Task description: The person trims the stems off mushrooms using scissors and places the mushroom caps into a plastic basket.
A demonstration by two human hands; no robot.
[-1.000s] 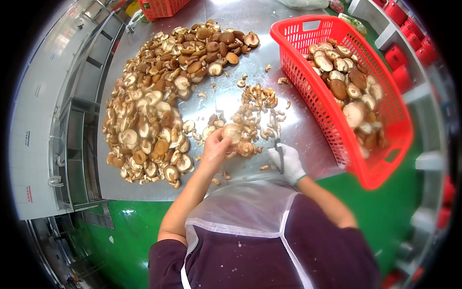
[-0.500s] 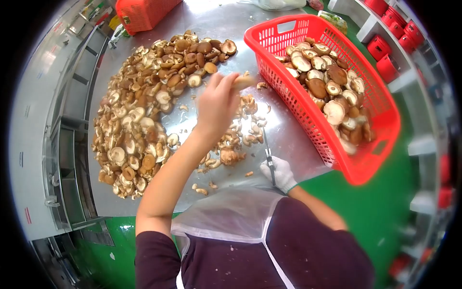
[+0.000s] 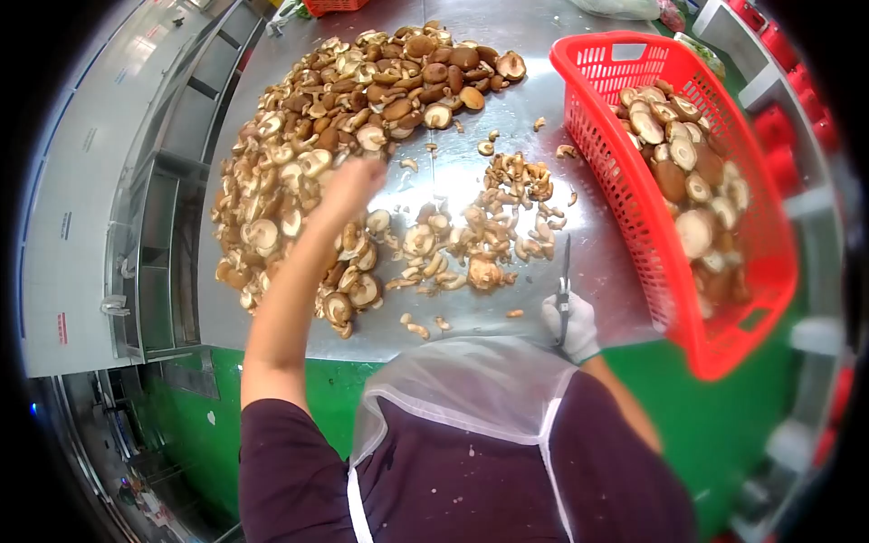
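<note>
My bare left hand (image 3: 356, 185) is at the inner edge of the big pile of mushrooms (image 3: 290, 172), smeared by motion, and its fingers cannot be made out. Brown caps and pale undersides show all through that pile. In a white glove, my right hand (image 3: 572, 324) grips scissors (image 3: 565, 294) by their dark handles near the table's front edge, blades pointing away from me. Cut mushroom stems (image 3: 502, 226) lie scattered between my two hands. To the right, a red plastic basket (image 3: 625, 226) holds mushroom caps (image 3: 697, 181).
The metal table (image 3: 471, 317) ends just before my apron (image 3: 462, 380). Part of another red basket (image 3: 333, 5) and a plastic bag (image 3: 615, 7) are at the far edge. Shelves with red containers (image 3: 778, 127) stand on the right, above a green floor (image 3: 670, 425).
My left hand has moved from near the red basket back left to the mushroom pile; the mushroom it carried no longer shows. My right hand still holds the scissors. The view has shifted.
</note>
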